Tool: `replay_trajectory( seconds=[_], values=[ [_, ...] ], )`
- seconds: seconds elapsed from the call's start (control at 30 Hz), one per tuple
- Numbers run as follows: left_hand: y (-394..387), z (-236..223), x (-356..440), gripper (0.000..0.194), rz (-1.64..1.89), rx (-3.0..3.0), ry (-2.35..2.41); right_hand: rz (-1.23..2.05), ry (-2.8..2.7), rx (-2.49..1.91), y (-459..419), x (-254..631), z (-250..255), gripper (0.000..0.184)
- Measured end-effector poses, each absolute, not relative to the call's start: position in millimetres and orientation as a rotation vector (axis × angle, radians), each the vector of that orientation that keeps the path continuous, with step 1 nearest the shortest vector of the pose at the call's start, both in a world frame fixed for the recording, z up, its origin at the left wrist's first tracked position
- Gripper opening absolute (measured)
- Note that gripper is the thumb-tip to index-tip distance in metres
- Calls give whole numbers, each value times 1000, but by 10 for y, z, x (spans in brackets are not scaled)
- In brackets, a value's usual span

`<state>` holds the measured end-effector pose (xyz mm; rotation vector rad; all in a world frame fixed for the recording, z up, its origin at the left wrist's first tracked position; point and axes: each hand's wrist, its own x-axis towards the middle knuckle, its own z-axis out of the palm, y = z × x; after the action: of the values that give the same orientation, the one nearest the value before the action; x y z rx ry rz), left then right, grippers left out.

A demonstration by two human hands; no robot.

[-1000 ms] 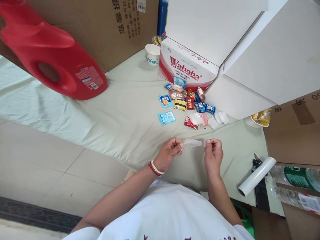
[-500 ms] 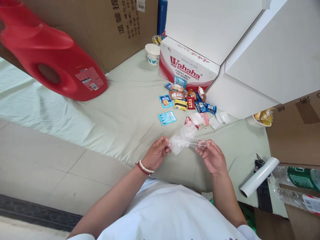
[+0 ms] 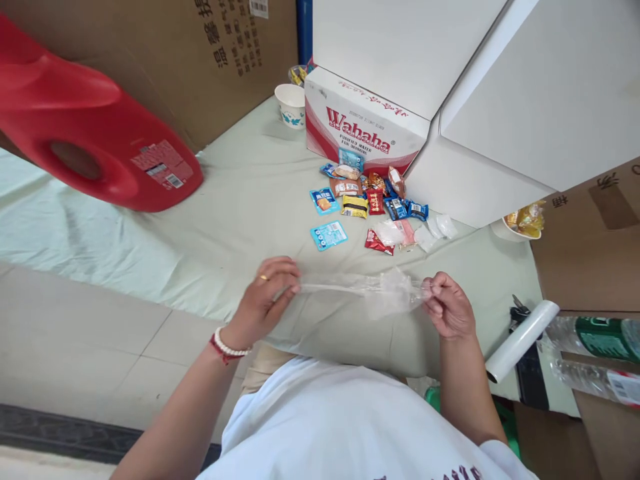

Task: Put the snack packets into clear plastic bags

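Pale-green tablecloth (image 3: 240,200) below; clear plastic (image 3: 393,293) stretched between left hand (image 3: 267,297) and right hand (image 3: 451,307), both pinching.

Indoor room, home or storeroom unclear, tiled floor (image 3: 100,327) before a cloth-covered worktop (image 3: 240,200), brown carton (image 3: 150,60) and Wahaha water box (image 3: 367,127) along its far edge, red jug (image 3: 120,143) near its left end

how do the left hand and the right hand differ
The left hand wears a ring and has a white beaded bracelet at its wrist; the right hand shows neither. The left hand grips the long, drawn-out end of the clear plastic, while the right hand pinches it close beside the bunched part. Both hold the same piece, above the cloth.
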<state>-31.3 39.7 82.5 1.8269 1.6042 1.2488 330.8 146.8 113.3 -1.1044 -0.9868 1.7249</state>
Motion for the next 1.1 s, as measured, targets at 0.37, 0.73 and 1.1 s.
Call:
replay_trajectory(
  seconds=[0.37, 0.73, 1.1],
  values=[
    [425, 605, -48, 56, 1061, 764, 1859, 1477, -1373, -1332, 1282, 2963, 743, 23],
    [694, 539, 773, 50, 1101, 642, 1544, 1614, -1688, -1312, 745, 3147, 755, 27],
    [571, 872, 879, 31, 1169, 1154, 1307, 2061, -1059, -1174, 1057, 2904, 808, 51]
  ],
)
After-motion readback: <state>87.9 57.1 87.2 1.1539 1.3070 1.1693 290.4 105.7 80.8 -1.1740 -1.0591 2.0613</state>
